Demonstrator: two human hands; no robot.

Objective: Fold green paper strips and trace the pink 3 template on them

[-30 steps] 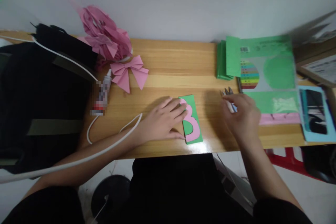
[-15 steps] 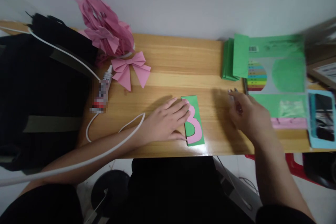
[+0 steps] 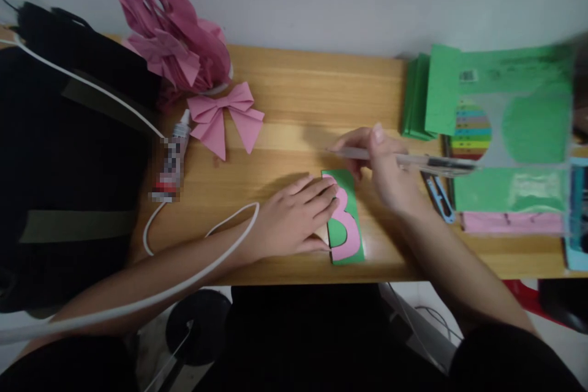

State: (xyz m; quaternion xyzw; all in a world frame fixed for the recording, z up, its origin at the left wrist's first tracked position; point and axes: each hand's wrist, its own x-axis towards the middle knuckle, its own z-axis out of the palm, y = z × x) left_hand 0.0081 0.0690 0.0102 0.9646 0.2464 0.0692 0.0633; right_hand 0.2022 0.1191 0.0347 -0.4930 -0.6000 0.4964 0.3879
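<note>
Head view: a wood-grain counter [image 3: 294, 98] adjoins a plain grey wall [image 3: 312, 0]. A black fabric bag [image 3: 82, 153] occupies the counter's left end; a pink folded-paper bow [image 3: 225, 113] lies beyond the left hand [image 3: 291, 217]. A clear plastic packet of green paper [image 3: 535, 128] lies at right.

The workpiece, a green rectangular card [image 3: 351, 196] with a flat pink double-lobed cut-out [image 3: 351, 236], lies near the counter's front edge. The left hand is flat, fingers extended across the card's left side. The right hand [image 3: 386, 180] grips a slim, partly blurred pen [image 3: 416, 161] above the counter.

Compared with the earlier frame, the right hand has moved left, exposing a blue-handled tool [image 3: 441, 196]; the left hand remains on the card.
</note>
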